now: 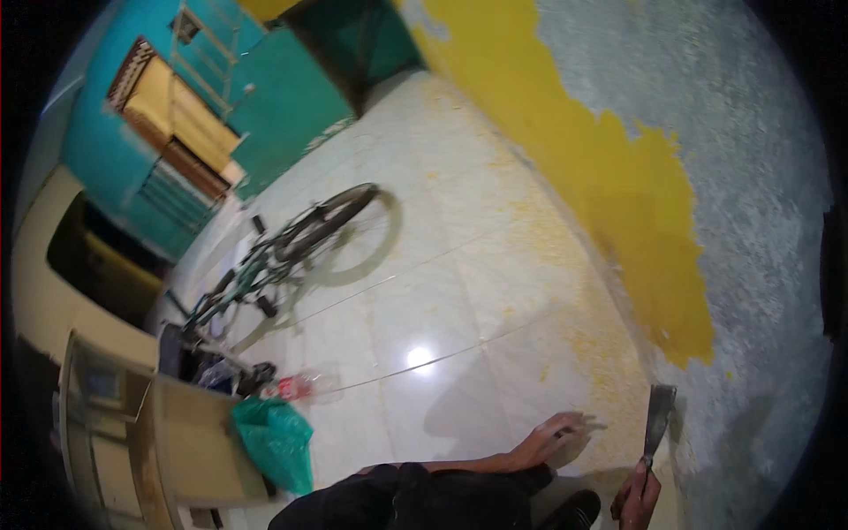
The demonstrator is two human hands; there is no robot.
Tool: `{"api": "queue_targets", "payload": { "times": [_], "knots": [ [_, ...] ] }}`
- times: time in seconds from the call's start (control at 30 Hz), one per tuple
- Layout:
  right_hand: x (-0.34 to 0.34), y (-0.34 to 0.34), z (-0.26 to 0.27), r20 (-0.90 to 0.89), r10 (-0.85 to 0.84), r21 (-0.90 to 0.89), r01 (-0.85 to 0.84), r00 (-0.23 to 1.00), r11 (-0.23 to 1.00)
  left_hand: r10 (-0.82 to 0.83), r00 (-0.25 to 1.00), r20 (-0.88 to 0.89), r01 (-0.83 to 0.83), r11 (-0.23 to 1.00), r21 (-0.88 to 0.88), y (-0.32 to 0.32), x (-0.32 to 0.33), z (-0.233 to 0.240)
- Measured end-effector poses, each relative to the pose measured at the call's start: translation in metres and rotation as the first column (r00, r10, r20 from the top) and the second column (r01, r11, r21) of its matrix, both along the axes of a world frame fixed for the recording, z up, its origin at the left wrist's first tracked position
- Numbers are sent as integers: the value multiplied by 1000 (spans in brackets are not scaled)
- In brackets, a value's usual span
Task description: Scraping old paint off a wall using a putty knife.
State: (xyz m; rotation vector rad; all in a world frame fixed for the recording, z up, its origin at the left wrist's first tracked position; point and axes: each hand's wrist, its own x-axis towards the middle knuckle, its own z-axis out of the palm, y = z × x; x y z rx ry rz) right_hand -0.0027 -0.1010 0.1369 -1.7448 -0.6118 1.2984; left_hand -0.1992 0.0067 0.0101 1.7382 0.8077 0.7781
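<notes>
My right hand (639, 495) grips the handle of a metal paint scraper (659, 417), its broad blade pointing up beside the foot of the wall. Grey bare plaster (762, 232) covers much of that wall. A ragged patch of yellow paint (636, 245) remains on it, and its lower edge lies just above the blade. Near my dark-clothed knees, my left hand (551, 437) reaches out over the tiled floor with loosely bent fingers and nothing in them. Whether it touches the floor I cannot tell.
Yellow paint flakes (589, 344) litter the pale floor tiles (424, 318) along the wall. Leftward lie a green plastic bag (278, 440), a clear plastic bottle (311, 385) with a red label, and a wooden cabinet (199, 444). Beyond them is a bicycle (265, 265), with a teal wall (285, 99) behind.
</notes>
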Motion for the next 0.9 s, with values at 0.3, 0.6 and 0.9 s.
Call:
{"api": "queue_targets", "payload": {
  "times": [0.3,0.6,0.9],
  "knots": [
    [-25,4,34,39,339,104,-341,940,934,-210,868,-450,306,940,153,-48,-85,-2],
    [-23,-11,24,-50,429,192,-413,902,890,-345,678,-649,535,837,115,-42,-37,-16],
    [-37,7,60,-171,328,146,-306,929,941,-346,767,-540,462,882,90,-6,-75,-2]
  ]
}}
